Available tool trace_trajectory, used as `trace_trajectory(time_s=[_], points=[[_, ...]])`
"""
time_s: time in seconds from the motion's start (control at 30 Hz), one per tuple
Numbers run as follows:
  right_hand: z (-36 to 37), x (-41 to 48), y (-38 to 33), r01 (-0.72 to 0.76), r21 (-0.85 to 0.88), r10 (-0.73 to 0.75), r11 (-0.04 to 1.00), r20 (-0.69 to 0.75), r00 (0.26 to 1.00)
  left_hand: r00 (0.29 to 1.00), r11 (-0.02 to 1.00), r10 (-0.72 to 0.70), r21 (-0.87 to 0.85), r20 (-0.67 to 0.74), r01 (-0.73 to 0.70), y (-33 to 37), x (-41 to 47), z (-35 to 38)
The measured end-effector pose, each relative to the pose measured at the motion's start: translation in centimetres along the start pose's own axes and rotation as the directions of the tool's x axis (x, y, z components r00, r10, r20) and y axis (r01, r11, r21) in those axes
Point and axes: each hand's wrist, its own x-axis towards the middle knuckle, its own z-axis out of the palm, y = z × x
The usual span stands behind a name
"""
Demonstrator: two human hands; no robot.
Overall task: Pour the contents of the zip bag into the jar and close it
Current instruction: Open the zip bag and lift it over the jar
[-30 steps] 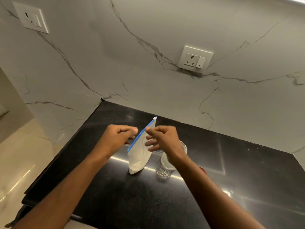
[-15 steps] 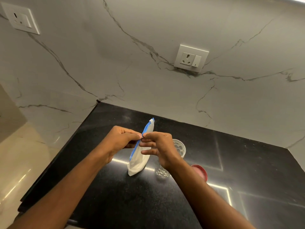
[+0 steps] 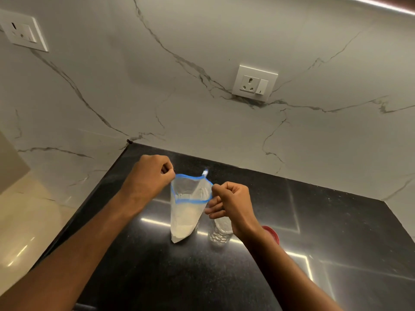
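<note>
A clear zip bag [image 3: 185, 217] with a blue zip rim and pale powder in its lower part stands upright on the black counter [image 3: 336, 232]. Its mouth is pulled wide open. My left hand [image 3: 148, 176] pinches the left side of the rim, and my right hand [image 3: 232, 202] pinches the right side. A clear glass jar [image 3: 219, 234] without a lid stands just right of the bag, partly hidden under my right wrist. A red lid [image 3: 272, 235] lies on the counter right of the jar, mostly hidden by my forearm.
A marble wall rises behind the counter with one socket [image 3: 254, 83] above it and another socket [image 3: 22, 32] at the upper left. The counter's left edge drops to a light floor [image 3: 29, 221].
The bag's zip was shut with both hands pinching it together; my hands have moved apart and the mouth now gapes open.
</note>
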Motion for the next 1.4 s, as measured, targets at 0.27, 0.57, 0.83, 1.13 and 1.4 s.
trace_trajectory(time_s=[0.27,0.57,0.83,1.13,1.4], points=[[0.9,-0.4,-0.1,0.073,-0.049,-0.07,0.996,0.058,0.996,0.971,0.993,0.114,-0.034,0.208,-0.11,6.3,-1.3,0.4],[1.8,-0.6,0.6,0.173,-0.135,-0.16,0.976,0.101,0.982,0.954,0.997,-0.067,0.056,0.292,0.053,7.2,2.2,3.4],[-3.4,-0.2,-0.3,0.299,0.025,-0.295,0.954,-0.107,0.95,0.991,0.994,0.112,-0.024,0.078,-0.11,9.0,3.1,0.1],[-8.4,4.1,-0.2,0.0,0.177,0.06,0.984,-0.333,0.941,0.89,0.89,0.433,-0.09,-0.144,-0.447,17.9,6.1,-3.0],[-12.6,2.5,-0.4,0.07,0.459,0.161,0.886,-0.445,0.881,0.876,0.807,0.465,-0.347,-0.126,-0.478,20.6,5.0,-0.5]])
